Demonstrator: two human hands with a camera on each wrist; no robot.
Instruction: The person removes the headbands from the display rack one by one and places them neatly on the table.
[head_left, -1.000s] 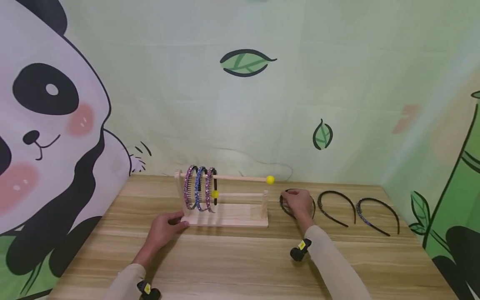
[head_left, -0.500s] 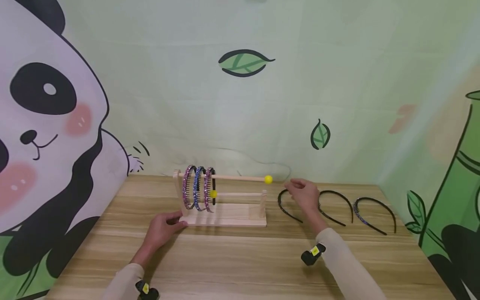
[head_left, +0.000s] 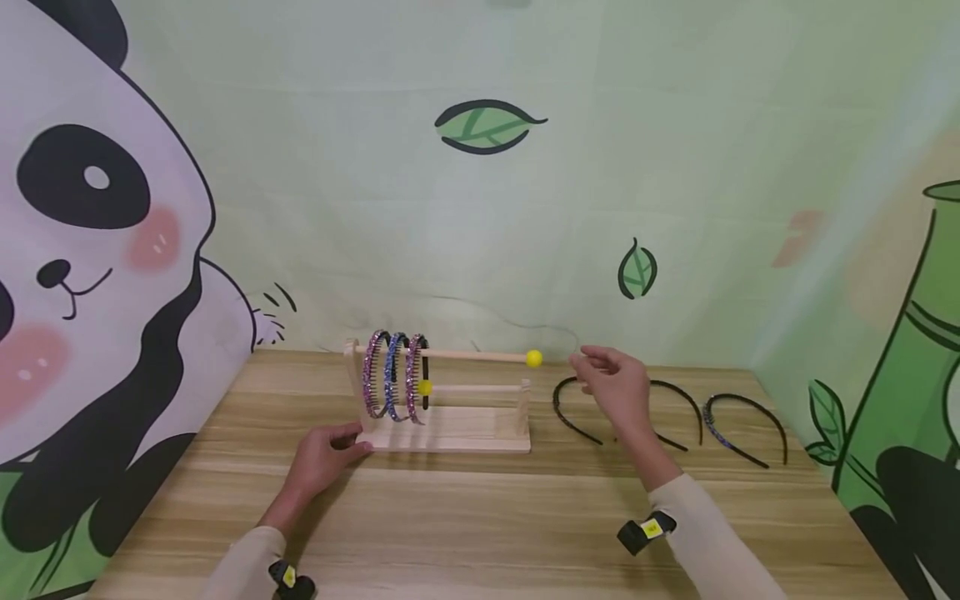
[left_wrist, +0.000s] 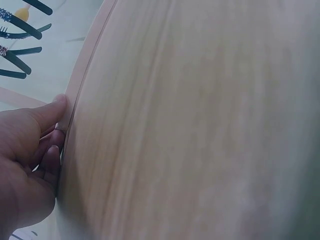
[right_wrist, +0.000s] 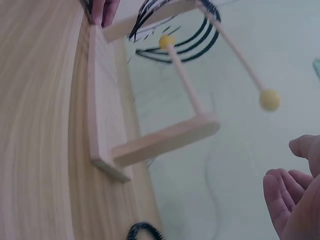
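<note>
My left hand (head_left: 326, 457) grips the left end of the wooden stand's base (head_left: 457, 443); in the left wrist view its thumb (left_wrist: 56, 107) lies along the base edge with fingers curled beneath. Three glittery toothed headbands, two pinkish-purple (head_left: 370, 379) and one blue (head_left: 391, 379), hang on the stand's upper rod (head_left: 480, 356), which is tipped with a yellow ball (head_left: 534, 358). To the right of that ball my right hand (head_left: 618, 387) is raised over the table. The right wrist view shows its thumb and fingers (right_wrist: 285, 190) apart, nothing between them.
On the table (head_left: 450, 525), right of the stand, lie three dark headbands: a left one (head_left: 556, 402), a middle one (head_left: 687, 400) partly behind my right hand, and a right one with blue glitter (head_left: 716, 430). A lower rod ends in another yellow ball (head_left: 425, 388). A printed cloth (head_left: 360, 167) hangs behind.
My right hand has risen off the left dark headband and shifted slightly right and up, empty; that headband stays on the table. The left hand keeps its hold on the base.
</note>
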